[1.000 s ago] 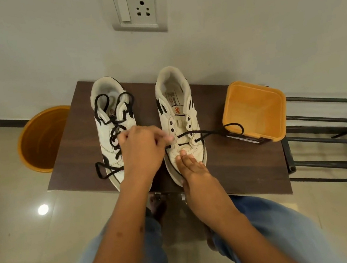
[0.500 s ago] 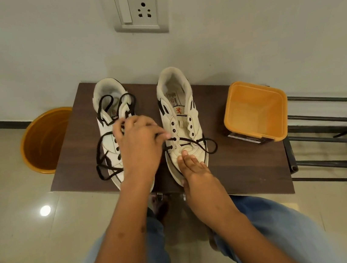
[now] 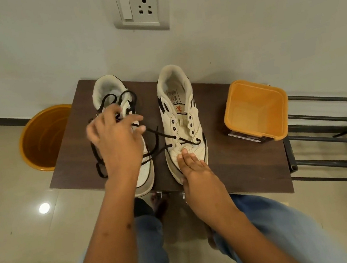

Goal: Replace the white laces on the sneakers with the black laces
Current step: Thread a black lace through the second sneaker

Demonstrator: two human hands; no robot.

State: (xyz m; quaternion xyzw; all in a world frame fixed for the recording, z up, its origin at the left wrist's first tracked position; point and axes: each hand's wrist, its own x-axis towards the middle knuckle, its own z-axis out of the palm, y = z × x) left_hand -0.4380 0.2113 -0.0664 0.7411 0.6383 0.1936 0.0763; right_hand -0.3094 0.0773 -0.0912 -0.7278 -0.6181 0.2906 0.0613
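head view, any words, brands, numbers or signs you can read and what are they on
None can be read.
Right sneaker tongue: an orange lion-like emblem and printed lines, too small and blurred to read.
Label strip under the orange tub: light marks on dark, too blurred to read.
Wall socket: no lettering shows.
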